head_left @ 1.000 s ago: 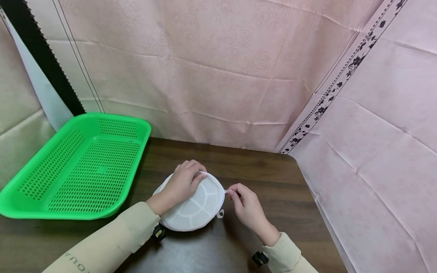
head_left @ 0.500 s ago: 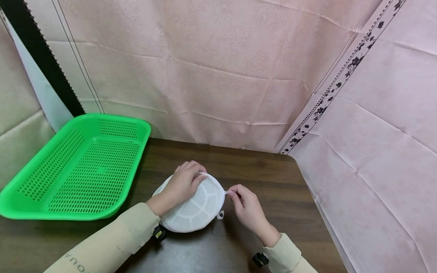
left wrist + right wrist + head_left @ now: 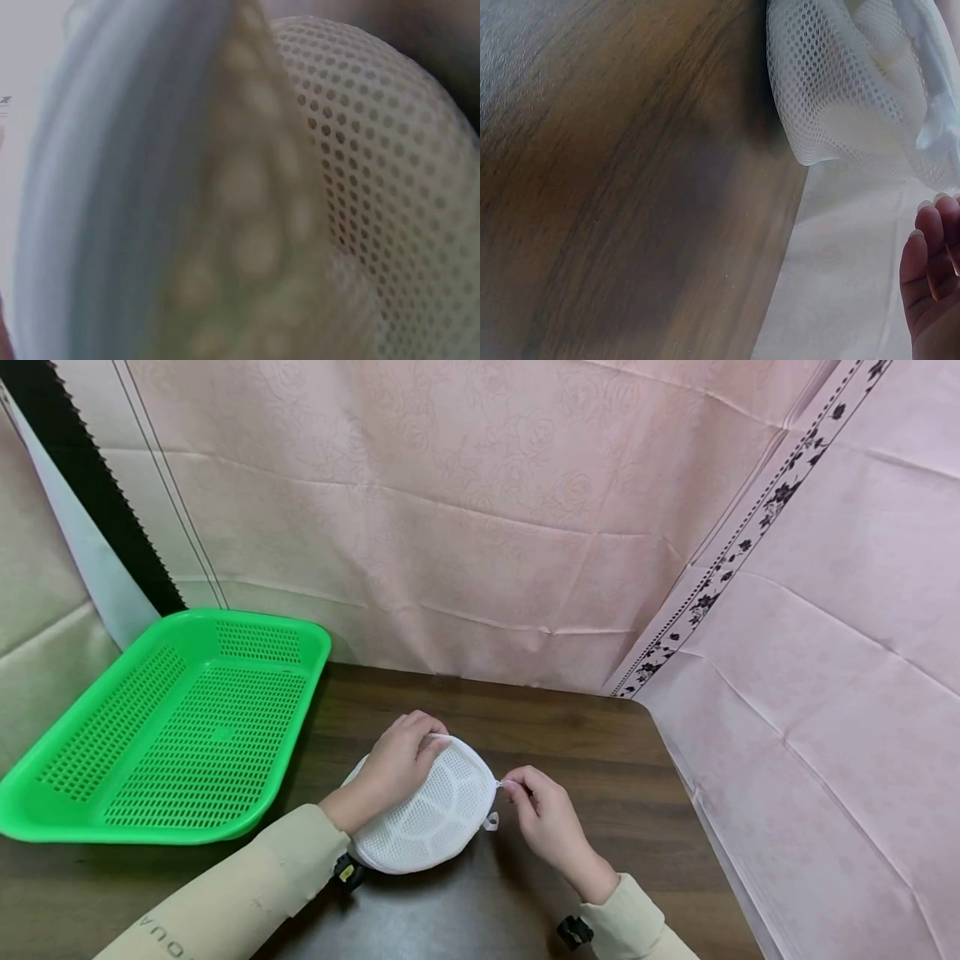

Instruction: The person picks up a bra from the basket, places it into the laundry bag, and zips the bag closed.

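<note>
A round white mesh laundry bag [image 3: 450, 802] stands on the wooden table in the head view, with ribs across its top. My left hand [image 3: 397, 764] grips its far edge, thumb on the mesh. To the right, my right hand [image 3: 551, 822] pinches a small tab at the bag's rim between thumb and forefinger. A short white loop [image 3: 491, 822] hangs from the rim just below that. Mesh [image 3: 367, 127] and a blurred pale band fill the left wrist view. In the right wrist view, several curled fingers [image 3: 930, 240] show below the mesh bag [image 3: 832, 82]; the pinched tab is out of sight there.
A green perforated plastic basket [image 3: 225, 814] lies to the left, with nothing seen inside. The brown table [image 3: 600, 735] has a rounded far right corner. Pink cloth [image 3: 480, 527] hangs behind the table and along its right side.
The bag has shifted and tilted slightly, its right rim and loop moving a little right and up. My left hand has moved slightly up and left; the right hand keeps its pinch.
</note>
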`<move>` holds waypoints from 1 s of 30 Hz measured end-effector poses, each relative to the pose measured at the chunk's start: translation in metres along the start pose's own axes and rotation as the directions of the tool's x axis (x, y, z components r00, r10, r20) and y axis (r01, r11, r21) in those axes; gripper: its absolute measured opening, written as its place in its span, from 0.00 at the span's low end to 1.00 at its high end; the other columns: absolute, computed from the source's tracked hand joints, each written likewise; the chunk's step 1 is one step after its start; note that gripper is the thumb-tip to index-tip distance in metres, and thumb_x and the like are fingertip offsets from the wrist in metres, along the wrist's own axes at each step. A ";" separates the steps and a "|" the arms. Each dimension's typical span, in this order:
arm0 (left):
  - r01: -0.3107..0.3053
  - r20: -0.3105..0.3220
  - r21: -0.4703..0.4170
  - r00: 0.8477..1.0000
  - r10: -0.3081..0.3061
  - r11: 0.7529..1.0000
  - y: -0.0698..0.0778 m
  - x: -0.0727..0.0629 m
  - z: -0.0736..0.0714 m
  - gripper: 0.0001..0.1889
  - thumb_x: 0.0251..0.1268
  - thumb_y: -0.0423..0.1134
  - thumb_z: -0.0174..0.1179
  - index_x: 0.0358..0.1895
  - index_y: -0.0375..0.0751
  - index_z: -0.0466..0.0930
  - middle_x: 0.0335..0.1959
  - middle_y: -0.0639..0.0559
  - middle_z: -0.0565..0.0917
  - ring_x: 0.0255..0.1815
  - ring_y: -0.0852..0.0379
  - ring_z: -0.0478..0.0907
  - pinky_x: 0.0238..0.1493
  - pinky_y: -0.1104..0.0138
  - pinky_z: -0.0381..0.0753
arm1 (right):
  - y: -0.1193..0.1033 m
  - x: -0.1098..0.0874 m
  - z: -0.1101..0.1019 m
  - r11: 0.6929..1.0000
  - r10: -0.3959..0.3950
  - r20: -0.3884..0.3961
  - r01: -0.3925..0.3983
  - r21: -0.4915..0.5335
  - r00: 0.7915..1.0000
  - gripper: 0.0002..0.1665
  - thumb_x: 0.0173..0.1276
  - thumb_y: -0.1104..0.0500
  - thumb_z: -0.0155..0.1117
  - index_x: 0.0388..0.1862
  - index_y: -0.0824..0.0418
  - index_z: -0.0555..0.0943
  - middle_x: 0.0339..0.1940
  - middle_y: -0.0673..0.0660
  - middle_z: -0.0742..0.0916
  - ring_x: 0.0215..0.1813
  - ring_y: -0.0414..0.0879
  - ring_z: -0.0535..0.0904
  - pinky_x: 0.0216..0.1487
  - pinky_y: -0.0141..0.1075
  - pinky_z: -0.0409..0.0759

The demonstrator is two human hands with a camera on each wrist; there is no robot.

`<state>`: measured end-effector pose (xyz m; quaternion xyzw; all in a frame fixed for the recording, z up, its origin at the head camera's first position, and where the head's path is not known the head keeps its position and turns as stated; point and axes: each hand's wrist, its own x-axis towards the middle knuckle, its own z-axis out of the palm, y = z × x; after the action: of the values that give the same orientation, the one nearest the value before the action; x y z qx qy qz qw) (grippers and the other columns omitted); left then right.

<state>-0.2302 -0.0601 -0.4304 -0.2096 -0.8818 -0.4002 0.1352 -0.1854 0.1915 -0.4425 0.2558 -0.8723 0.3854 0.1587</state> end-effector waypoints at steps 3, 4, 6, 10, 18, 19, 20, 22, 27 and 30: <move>0.045 -0.001 -0.018 0.999 -0.045 0.999 0.001 0.000 -0.001 0.05 0.71 0.44 0.57 0.39 0.49 0.78 0.41 0.59 0.76 0.43 0.58 0.70 0.47 0.61 0.73 | 0.000 0.000 0.000 1.000 -0.010 -0.008 0.010 0.001 1.000 0.03 0.70 0.64 0.61 0.35 0.56 0.80 0.29 0.47 0.80 0.30 0.38 0.73 0.30 0.32 0.75; 0.056 0.003 -0.020 0.998 -0.056 0.998 0.002 0.000 -0.001 0.05 0.71 0.44 0.57 0.40 0.49 0.77 0.41 0.59 0.76 0.43 0.58 0.70 0.47 0.61 0.73 | 0.000 0.000 0.000 1.000 -0.012 -0.010 0.012 0.001 1.000 0.04 0.69 0.64 0.62 0.35 0.56 0.80 0.29 0.47 0.80 0.30 0.38 0.73 0.30 0.32 0.75; 0.073 0.016 -0.019 0.997 -0.072 0.997 0.002 0.000 -0.001 0.05 0.71 0.45 0.57 0.40 0.49 0.77 0.42 0.59 0.76 0.43 0.58 0.70 0.47 0.61 0.73 | 0.000 0.000 0.000 1.000 -0.014 -0.013 0.014 0.002 1.000 0.04 0.69 0.64 0.62 0.35 0.56 0.80 0.29 0.48 0.80 0.29 0.37 0.73 0.29 0.32 0.74; 0.078 0.030 -0.023 0.997 -0.078 0.997 0.002 0.000 -0.001 0.06 0.72 0.46 0.56 0.41 0.48 0.77 0.42 0.57 0.76 0.44 0.57 0.71 0.48 0.60 0.74 | -0.001 -0.001 -0.002 1.000 -0.011 -0.011 0.011 0.001 1.000 0.04 0.70 0.64 0.61 0.36 0.55 0.80 0.29 0.49 0.81 0.29 0.38 0.73 0.29 0.32 0.74; 0.112 0.005 -0.060 0.994 -0.112 0.992 -0.003 0.002 0.000 0.07 0.73 0.44 0.54 0.42 0.47 0.76 0.40 0.56 0.76 0.39 0.56 0.72 0.42 0.62 0.75 | -0.002 -0.001 -0.004 1.000 -0.013 -0.020 0.013 0.001 1.000 0.02 0.70 0.63 0.61 0.35 0.58 0.80 0.30 0.45 0.80 0.32 0.37 0.75 0.32 0.32 0.76; 0.118 0.009 -0.061 0.993 -0.117 0.991 -0.003 0.001 0.000 0.07 0.73 0.44 0.54 0.43 0.47 0.76 0.40 0.56 0.76 0.38 0.56 0.72 0.41 0.62 0.74 | -0.001 -0.002 -0.004 1.000 -0.015 -0.022 0.015 0.000 1.000 0.02 0.70 0.63 0.61 0.35 0.58 0.80 0.30 0.44 0.80 0.32 0.37 0.75 0.32 0.32 0.76; 0.123 0.012 -0.064 0.992 -0.122 0.990 -0.003 0.001 0.001 0.07 0.73 0.45 0.54 0.43 0.47 0.76 0.40 0.56 0.75 0.37 0.56 0.71 0.41 0.62 0.74 | -0.001 -0.002 -0.005 1.000 -0.014 -0.023 0.014 -0.002 1.000 0.02 0.70 0.63 0.61 0.35 0.59 0.80 0.31 0.44 0.80 0.32 0.37 0.75 0.32 0.32 0.76; 0.131 0.017 -0.066 0.991 -0.130 0.989 -0.003 0.002 0.001 0.07 0.73 0.45 0.54 0.43 0.47 0.76 0.39 0.57 0.75 0.37 0.56 0.71 0.41 0.62 0.74 | -0.001 -0.002 -0.005 1.000 -0.004 -0.024 0.004 -0.005 1.000 0.02 0.69 0.64 0.62 0.35 0.59 0.80 0.31 0.43 0.80 0.32 0.37 0.75 0.32 0.32 0.76; 0.149 0.017 -0.070 0.989 -0.148 0.986 -0.002 0.003 0.001 0.07 0.73 0.45 0.54 0.43 0.46 0.76 0.39 0.55 0.76 0.38 0.55 0.72 0.42 0.61 0.74 | 0.000 -0.003 -0.006 1.000 0.001 -0.025 -0.001 -0.007 1.000 0.04 0.69 0.64 0.62 0.35 0.56 0.79 0.31 0.42 0.80 0.32 0.37 0.75 0.32 0.32 0.76; 0.179 0.007 -0.087 0.984 -0.179 0.980 -0.004 0.003 0.001 0.08 0.73 0.45 0.54 0.43 0.45 0.76 0.40 0.53 0.76 0.40 0.53 0.74 0.44 0.59 0.75 | 0.001 -0.004 -0.006 1.000 -0.010 -0.029 0.009 -0.014 1.000 0.05 0.69 0.64 0.62 0.35 0.54 0.79 0.31 0.42 0.79 0.31 0.37 0.74 0.31 0.32 0.75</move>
<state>-0.2353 -0.0611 -0.4322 -0.1348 -0.8787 -0.4490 0.0899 -0.1821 0.1982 -0.4408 0.2531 -0.8712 0.3825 0.1748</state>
